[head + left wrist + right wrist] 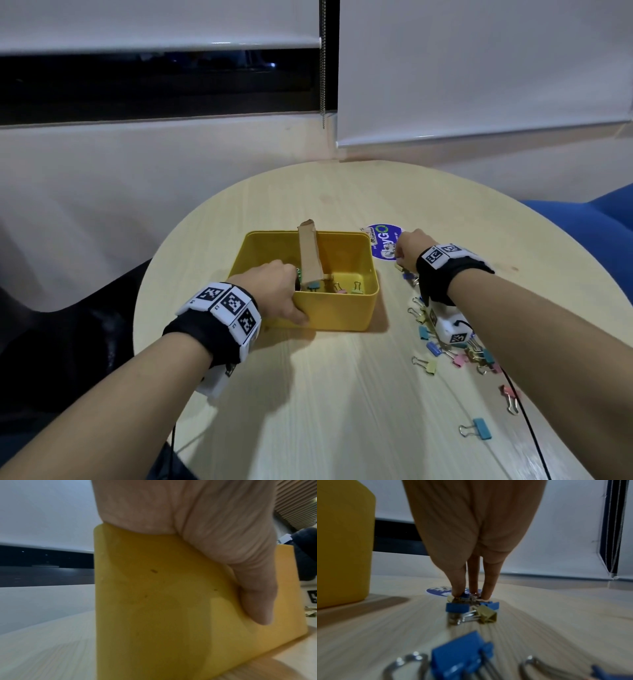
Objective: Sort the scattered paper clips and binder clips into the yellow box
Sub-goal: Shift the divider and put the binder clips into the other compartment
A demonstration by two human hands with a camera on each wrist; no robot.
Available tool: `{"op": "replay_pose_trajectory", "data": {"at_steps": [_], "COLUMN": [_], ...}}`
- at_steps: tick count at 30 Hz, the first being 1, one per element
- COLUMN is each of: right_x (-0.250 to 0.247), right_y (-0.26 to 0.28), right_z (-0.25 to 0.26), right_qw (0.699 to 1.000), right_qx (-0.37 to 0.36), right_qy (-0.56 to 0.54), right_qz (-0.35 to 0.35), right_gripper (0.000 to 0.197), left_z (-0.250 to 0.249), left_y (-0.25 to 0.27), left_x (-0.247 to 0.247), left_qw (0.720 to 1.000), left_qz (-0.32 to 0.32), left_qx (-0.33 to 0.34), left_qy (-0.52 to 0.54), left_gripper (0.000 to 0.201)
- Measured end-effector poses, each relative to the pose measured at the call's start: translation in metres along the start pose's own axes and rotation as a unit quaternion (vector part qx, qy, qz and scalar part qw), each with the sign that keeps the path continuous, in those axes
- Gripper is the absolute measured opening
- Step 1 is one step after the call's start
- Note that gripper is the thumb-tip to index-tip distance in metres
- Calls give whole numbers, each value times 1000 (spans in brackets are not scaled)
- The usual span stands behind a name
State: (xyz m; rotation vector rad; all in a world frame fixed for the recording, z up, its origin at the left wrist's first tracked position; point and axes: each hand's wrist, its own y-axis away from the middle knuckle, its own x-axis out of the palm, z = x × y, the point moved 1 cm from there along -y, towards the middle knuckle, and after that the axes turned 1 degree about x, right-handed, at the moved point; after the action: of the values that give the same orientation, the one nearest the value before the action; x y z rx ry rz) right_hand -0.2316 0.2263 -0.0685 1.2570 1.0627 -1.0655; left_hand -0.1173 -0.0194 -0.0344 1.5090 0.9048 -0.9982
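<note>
left hand [274,287] grips near-left wall of yellow box [342,313], steadying it on counter [325,394] | right hand [471,547] fingertips pinching down on small binder clips [471,607] just right of box | progress: a few clips inside box; many scattered binder clips [455,346] behind right hand remain | judged early-to-mid

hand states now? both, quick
Left hand: grips the near-left corner of the yellow box.
Right hand: fingertips down on small binder clips; grip cannot be told.
</note>
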Motion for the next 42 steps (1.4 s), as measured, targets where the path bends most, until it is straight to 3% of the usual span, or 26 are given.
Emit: {"op": "replay_pose_trajectory", "data": {"at_steps": [5, 15, 24, 29, 34, 39, 42], "right_x": [-2, 6, -31, -56, -59, -58, -59], "right_y": [8, 39, 72, 102, 127, 139, 137], "right_z": [0, 5, 26, 42, 55, 55, 41], "right_qw": [999, 995, 987, 955, 932, 933, 940], "right_qx": [-8, -64, -143, -229, -293, -301, -279], "right_qy": [-29, -41, -70, -185, -207, -198, -195], "right_qz": [37, 58, -27, -46, -44, -11, -35], "right_gripper": [11, 18, 21, 20, 22, 35, 40], "left_z": [-1, 0, 5, 4, 2, 3, 3], "left_y": [3, 30, 61, 73, 83, 82, 80], "left_x": [0, 6, 16, 19, 20, 21, 21], "left_qw": [1000, 1000, 1000, 999, 999, 999, 999], "left_qz": [-5, 0, 1, -5, -13, -9, -6], "left_qx": [-3, -14, -27, -36, -37, -38, -36], "left_qy": [2, 1, 9, 15, -1, 5, 4], "left_gripper": [69, 69, 69, 68, 66, 70, 71]}}
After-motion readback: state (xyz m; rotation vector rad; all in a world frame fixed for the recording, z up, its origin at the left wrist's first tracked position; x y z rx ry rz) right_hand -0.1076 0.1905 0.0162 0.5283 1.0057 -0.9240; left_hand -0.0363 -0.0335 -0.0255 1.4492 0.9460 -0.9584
